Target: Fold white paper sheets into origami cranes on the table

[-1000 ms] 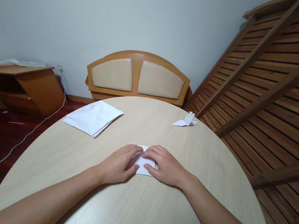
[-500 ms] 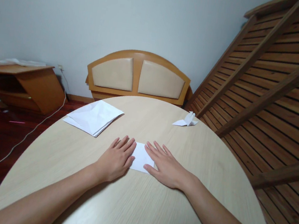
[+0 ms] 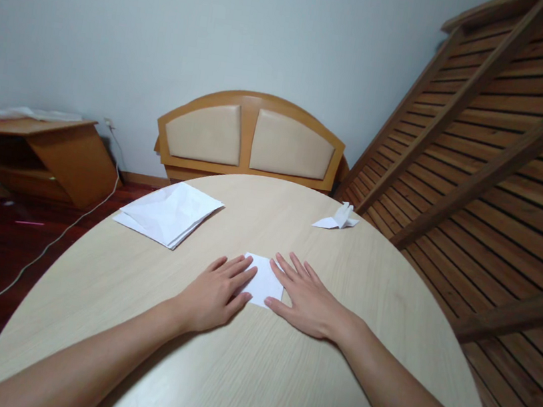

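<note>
A small white paper (image 3: 263, 283) lies flat on the round pale wooden table (image 3: 247, 375). My left hand (image 3: 218, 294) rests at its left side, fingers spread, with the fingertips and thumb on the paper. On the right side, my right hand (image 3: 306, 299) lies open, its thumb and fingertips touching the right part of the sheet. Both hands cover the side edges in part. Neither hand grips anything.
Stacked white sheets (image 3: 169, 213) lie at the table's back left. A folded paper bird (image 3: 339, 218) stands at the back right. Beyond are a headboard (image 3: 248, 136), a wooden desk (image 3: 66, 158) and a leaning slatted frame (image 3: 489, 167).
My left hand has shifted slightly right, farther over the paper. My right hand has moved a little right and away from me. The paper has moved slightly away from me.
</note>
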Demonstrator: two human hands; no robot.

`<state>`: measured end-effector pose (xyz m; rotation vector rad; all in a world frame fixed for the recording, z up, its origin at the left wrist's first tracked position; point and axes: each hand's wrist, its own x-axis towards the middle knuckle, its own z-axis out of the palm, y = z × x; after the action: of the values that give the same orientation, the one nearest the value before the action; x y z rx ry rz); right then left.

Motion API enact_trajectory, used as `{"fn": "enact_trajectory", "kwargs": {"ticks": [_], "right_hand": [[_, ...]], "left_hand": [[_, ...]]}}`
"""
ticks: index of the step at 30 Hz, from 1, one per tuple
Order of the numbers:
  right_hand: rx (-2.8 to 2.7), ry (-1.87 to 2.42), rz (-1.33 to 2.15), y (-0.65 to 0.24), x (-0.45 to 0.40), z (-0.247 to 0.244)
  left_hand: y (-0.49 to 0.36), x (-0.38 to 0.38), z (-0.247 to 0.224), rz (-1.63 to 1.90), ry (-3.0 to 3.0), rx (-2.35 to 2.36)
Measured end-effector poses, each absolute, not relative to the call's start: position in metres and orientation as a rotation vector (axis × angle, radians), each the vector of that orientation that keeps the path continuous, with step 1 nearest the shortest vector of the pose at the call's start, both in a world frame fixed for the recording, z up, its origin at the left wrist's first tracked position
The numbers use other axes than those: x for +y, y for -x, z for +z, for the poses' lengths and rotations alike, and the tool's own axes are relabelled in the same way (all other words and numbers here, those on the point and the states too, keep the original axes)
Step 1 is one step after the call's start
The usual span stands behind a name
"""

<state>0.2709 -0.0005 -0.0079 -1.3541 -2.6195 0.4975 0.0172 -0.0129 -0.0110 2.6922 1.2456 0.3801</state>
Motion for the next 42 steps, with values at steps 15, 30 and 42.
{"fn": "enact_trajectory", "kwargs": {"ticks": [15,30,42], "right_hand": [[-2.466,1.15,0.263,-0.28,0.014,-0.007],[-2.531,0.826,0.495,-0.273,0.006,0.007],[-2.532,0.863,0.427,-0.269,0.007,0.007]], "left_hand": [[-0.019,-0.01,-0.01,0.635,-2.68,0.969],[-0.018,-0.01,-0.007,0.614,-2.61,1.053],[-0.019,-0.012,-0.002,0.615,-2.547,1.078]]}}
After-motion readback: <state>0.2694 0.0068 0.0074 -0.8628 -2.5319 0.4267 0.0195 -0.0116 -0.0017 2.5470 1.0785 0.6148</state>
